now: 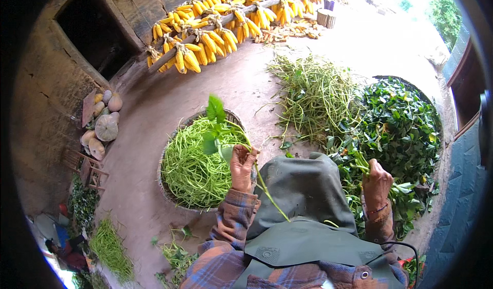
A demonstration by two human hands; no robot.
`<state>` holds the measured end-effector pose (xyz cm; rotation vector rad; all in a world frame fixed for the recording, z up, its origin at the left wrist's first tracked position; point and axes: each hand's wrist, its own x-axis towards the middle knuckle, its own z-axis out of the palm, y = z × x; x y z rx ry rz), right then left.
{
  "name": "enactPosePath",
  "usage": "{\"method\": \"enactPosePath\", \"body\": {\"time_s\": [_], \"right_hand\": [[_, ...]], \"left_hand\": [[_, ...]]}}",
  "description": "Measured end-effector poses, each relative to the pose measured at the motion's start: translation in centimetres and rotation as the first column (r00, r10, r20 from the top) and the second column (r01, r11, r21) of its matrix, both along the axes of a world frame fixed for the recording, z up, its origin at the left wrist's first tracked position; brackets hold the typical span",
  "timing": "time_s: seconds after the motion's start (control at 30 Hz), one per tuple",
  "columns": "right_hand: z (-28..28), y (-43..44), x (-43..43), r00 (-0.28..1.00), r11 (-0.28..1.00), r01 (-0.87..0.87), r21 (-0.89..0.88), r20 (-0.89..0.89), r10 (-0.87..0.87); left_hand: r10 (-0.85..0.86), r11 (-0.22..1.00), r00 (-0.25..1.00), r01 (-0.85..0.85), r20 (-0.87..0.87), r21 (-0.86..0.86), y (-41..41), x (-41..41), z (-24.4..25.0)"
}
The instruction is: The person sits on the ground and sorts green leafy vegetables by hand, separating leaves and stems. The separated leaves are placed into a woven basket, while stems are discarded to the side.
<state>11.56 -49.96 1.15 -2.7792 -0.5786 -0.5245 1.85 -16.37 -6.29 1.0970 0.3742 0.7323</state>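
Note:
Between the thumb and fingers of my left hand (242,168) is a leafy green vine (265,189). Its leaves (215,110) stick up past the hand, and its bare stem slants down across the dark apron (300,189) over my lap. My right hand (377,183) is closed around a small bunch of green stems (361,162), with pale leaves showing on its far side. Just left of my left hand stands a round woven basket (163,191) heaped with stripped green stalks (196,165). A large pile of dark green leaves (400,127) lies beside my right hand.
Tangled bare vines (316,96) lie on the floor ahead, against the leaf pile. Yellow corn cobs (215,38) hang from wooden poles. Pumpkins (106,127) and a small wooden chair (90,171) line the left wall. More stalks (111,250) lie lower left, near another person (69,254).

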Motion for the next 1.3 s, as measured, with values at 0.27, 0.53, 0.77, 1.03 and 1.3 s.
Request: {"method": "enactPosePath", "body": {"time_s": [0.27, 0.53, 0.77, 1.03, 1.3], "right_hand": [[-12.1, 11.5, -8.1, 0.466, 0.740, -0.662, 0.118, -0.708, 0.530], [-6.5, 10.6, -6.1, 0.395, 0.539, -0.828, 0.154, -0.521, 0.756], [2.8, 10.7, -2.9, 0.652, 0.570, -0.741, 0.355, 0.181, 0.736], [3.9, 9.2, -2.1, 0.582, 0.605, -0.796, -0.023, 0.246, 0.775], [0.5, 8.2, -2.8, 0.747, 0.765, -0.603, -0.227, 0.176, 0.641]], "left_hand": [[-0.093, 0.996, 0.994, 0.092, -0.051, -0.015, 5.4, -3.7, 2.3], [-0.151, 0.988, 0.988, 0.150, -0.016, -0.033, 2.7, -4.8, 1.5], [-0.298, 0.916, 0.945, 0.323, -0.133, 0.237, -0.6, -3.9, 1.5], [-0.497, 0.783, 0.814, 0.570, -0.301, 0.250, -4.8, -2.8, 4.4], [-0.376, 0.713, 0.826, 0.547, -0.420, 0.438, -6.2, -1.6, 4.5]]}}
